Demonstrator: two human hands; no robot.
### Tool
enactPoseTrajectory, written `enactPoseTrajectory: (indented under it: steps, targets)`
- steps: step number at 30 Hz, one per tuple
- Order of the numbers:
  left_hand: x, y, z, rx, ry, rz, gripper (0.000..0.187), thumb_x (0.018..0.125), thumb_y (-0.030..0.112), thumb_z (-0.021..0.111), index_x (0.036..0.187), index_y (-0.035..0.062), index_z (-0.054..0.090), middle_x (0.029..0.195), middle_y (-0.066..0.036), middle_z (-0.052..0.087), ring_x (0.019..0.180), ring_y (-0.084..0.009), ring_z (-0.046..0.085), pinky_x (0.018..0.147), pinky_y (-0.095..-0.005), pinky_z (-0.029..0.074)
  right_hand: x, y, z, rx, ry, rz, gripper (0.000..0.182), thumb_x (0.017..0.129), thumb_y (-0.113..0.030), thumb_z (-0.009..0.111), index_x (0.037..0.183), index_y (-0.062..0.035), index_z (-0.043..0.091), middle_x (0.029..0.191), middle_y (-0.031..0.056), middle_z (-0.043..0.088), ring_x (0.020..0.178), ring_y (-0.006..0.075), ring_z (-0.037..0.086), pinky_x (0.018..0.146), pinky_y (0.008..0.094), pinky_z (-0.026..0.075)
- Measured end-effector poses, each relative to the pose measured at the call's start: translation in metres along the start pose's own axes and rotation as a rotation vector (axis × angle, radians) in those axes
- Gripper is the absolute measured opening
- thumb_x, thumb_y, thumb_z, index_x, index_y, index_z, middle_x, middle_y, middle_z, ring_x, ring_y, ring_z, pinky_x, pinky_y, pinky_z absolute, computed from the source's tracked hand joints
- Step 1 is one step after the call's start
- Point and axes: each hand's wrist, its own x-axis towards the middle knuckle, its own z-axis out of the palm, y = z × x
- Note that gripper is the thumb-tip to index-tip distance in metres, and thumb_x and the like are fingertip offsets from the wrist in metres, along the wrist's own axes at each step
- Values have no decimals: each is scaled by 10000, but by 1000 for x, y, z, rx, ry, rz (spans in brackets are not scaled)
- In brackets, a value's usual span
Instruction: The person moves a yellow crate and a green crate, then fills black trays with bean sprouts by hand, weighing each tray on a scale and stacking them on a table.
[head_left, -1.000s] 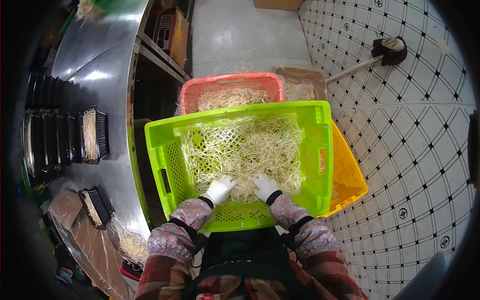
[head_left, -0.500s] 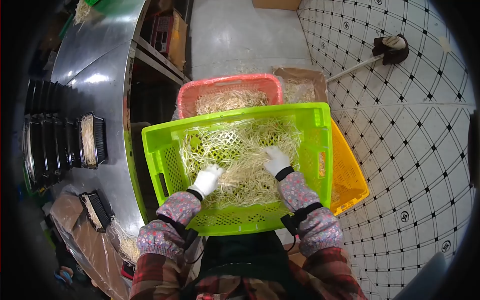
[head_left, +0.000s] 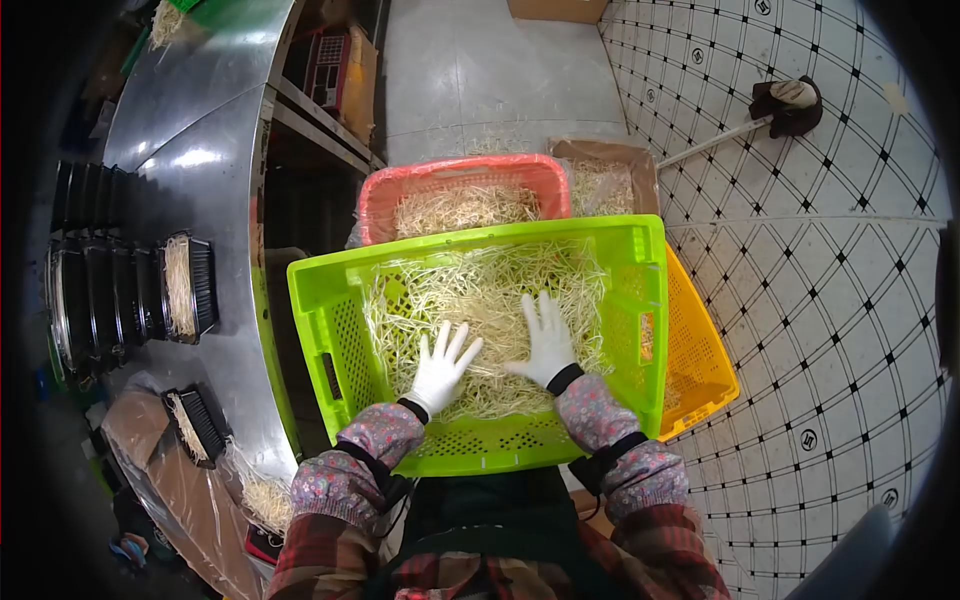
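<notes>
- Pale, thin bean sprouts [head_left: 490, 300] lie in a loose heap inside a bright lime-green perforated plastic crate [head_left: 640, 290], spread under and ahead of both hands; bare crate floor shows just behind the wrists
- left hand [head_left: 440, 365], in a white glove, rests palm down on the sprouts with fingers spread wide apart; it grips nothing
- right hand [head_left: 545, 340], also in a white glove, lies flat on the heap just beside the left, fingers fanned and pointing forward; it too clasps nothing; the two hands are near each other but not touching
- floral-patterned sleeve covers [head_left: 600, 410] run from each wrist back over the near rim of the crate
- beyond the fingertips, past the far wall of the green crate, stands a salmon-pink plastic crate [head_left: 390, 185] that also holds pale sprouts; a brown cardboard box [head_left: 610, 155] with sprouts sits beside it, ahead and to the right
- an orange-yellow perforated plastic crate [head_left: 695, 350] juts out from under the green one, to the right of the right hand
- left of the left hand runs a shiny stainless-steel table [head_left: 200, 110]; on it lie black rectangular plastic trays [head_left: 185, 285], two of them filled with sprouts, others stacked further left
- white floor tiles with a dark diamond pattern [head_left: 830, 300] spread out well to the right of the hands
</notes>
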Motion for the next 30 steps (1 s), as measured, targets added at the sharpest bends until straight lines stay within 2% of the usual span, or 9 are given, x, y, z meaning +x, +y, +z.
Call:
enactPoseTrajectory:
  steps: [3,5,8,10,17,21,23,27,30]
  targets:
    - [35,0,-11,49,-63,-47,1021,573,68,738,1454,227,247,1502,-157,200,1380,-424,168,980,-682,279,-10,-21,23,-206,-165,-11,1229,598,-430,822,1490,-111,37,1531,214,51,1408,393,114,1101,547,181]
    - [61,-7,-17,-12,-70,-67,1052,554,41,750,1456,237,245,1505,-158,186,1373,-413,182,923,-675,342,-4,-14,38,-241,-56,-24,1099,663,-307,782,1483,-92,83,1505,214,169,1357,366,268,1069,504,275]
    - [75,-17,-10,-5,-87,-112,920,590,36,725,1405,152,312,1322,-161,406,1202,-355,421,828,-511,463,15,1,54,-14,127,-28,791,735,-71,603,1435,-76,236,1282,168,490,1048,310,537,847,417,472]
    - [73,-24,0,-67,41,-115,653,635,47,689,1249,67,466,1030,-127,554,971,-304,560,765,-388,497,20,12,56,20,22,4,703,742,-63,587,1391,-78,317,1232,163,529,1030,307,556,830,409,484]
    - [15,-34,-23,-68,10,-2,437,643,87,676,1069,92,576,956,-107,575,888,-286,568,731,-379,491,26,64,15,407,107,126,420,737,-87,584,1155,-53,576,1056,168,629,1007,323,590,825,397,489]
    - [5,-21,-31,32,75,194,526,648,42,624,1158,146,546,1031,-45,562,934,-237,536,781,-377,460,36,56,3,669,128,133,424,716,-118,629,1131,-40,582,1055,195,624,1008,352,580,860,407,465]
    - [14,5,-44,-3,37,156,707,644,26,620,1317,166,451,1271,-87,486,1155,-273,463,948,-411,386,49,43,26,650,5,6,579,708,-147,671,1252,-40,504,1179,229,568,1068,367,556,921,381,446]
    - [-3,23,-46,-42,78,-91,805,678,7,626,1415,133,327,1406,-179,361,1331,-319,312,1076,-451,264,47,35,14,197,-85,-6,938,692,-246,732,1453,-63,214,1455,240,282,1302,397,344,1073,412,321]
    - [-38,11,15,-519,257,-357,776,756,13,615,1443,64,258,1445,-214,310,1368,-317,263,1117,-420,206,57,33,6,299,26,42,990,677,-384,756,1426,8,242,1454,258,269,1345,390,270,1105,425,262]
